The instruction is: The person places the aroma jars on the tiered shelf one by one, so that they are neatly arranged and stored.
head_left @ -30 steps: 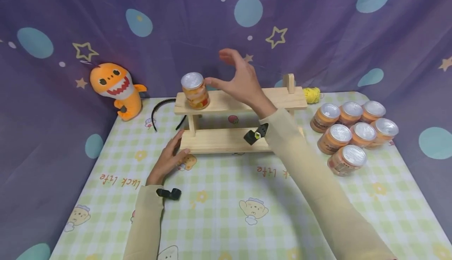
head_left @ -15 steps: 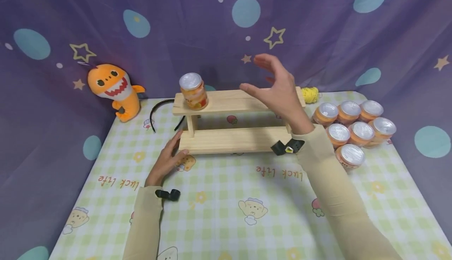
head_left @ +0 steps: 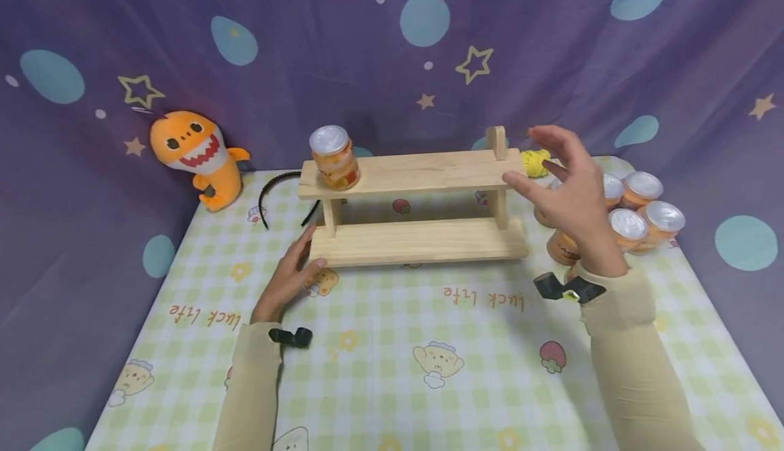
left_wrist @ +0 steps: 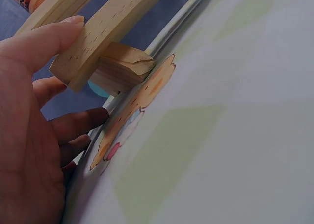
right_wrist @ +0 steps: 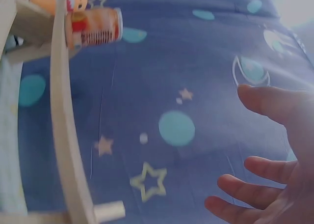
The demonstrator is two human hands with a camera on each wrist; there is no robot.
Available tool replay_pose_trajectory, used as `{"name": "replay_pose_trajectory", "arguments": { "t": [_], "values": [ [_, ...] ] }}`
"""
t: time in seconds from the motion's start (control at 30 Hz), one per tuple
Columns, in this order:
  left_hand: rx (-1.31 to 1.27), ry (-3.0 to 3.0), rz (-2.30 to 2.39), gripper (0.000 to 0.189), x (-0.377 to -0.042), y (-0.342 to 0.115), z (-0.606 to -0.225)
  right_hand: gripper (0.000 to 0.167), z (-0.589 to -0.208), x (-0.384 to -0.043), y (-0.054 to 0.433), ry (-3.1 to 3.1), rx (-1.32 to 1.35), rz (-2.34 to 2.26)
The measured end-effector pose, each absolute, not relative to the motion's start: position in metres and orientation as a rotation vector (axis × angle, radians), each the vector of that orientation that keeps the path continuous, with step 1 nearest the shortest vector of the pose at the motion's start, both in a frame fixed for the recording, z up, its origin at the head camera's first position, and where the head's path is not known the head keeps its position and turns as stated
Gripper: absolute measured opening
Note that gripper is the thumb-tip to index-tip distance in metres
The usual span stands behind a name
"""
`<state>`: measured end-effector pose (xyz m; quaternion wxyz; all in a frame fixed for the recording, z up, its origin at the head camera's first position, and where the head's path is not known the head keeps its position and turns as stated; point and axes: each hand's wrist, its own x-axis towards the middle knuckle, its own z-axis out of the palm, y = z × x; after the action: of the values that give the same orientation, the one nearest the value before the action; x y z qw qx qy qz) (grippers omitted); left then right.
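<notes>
A two-tier wooden shelf (head_left: 416,242) stands at the middle of the table. My left hand (head_left: 292,275) holds the left end of its lower board, thumb at the front corner and fingers toward the back. In the left wrist view the thumb (left_wrist: 54,40) lies against the board, with the other fingers spread below it. One jar (head_left: 335,158) with a silver lid and orange contents stands upright on the upper board's left end. My right hand (head_left: 569,196) holds nothing, its fingers spread in a loose curve past the shelf's right end and over the grouped jars (head_left: 660,223).
Several matching jars cluster at the right, partly hidden behind my right hand. An orange plush shark (head_left: 205,155) sits at the back left, beside a black headband (head_left: 269,192). Yellow yarn (head_left: 535,163) lies behind the shelf's right end. A purple curtain (head_left: 343,43) hangs behind.
My right hand has moved away from the jar on the shelf, rightward along the upper board to the grouped jars. The left hand stays at the shelf's left end.
</notes>
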<state>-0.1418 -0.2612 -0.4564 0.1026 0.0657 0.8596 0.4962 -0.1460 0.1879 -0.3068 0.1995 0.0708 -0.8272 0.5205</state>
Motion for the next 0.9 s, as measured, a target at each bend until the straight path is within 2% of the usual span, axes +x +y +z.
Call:
{"name": "replay_pose_trajectory", "arguments": {
  "t": [0.4,0.9],
  "values": [
    [0.209,2.586,1.448,0.080,-0.159,-0.277,-0.492,0.064,-0.349,-0.113,0.258,-2.358,-0.084,1.363],
    [0.210,2.576,1.483,0.079,-0.157,-0.277,-0.497,0.062,-0.388,-0.083,0.301,-2.420,-0.262,1.326]
  ]
}}
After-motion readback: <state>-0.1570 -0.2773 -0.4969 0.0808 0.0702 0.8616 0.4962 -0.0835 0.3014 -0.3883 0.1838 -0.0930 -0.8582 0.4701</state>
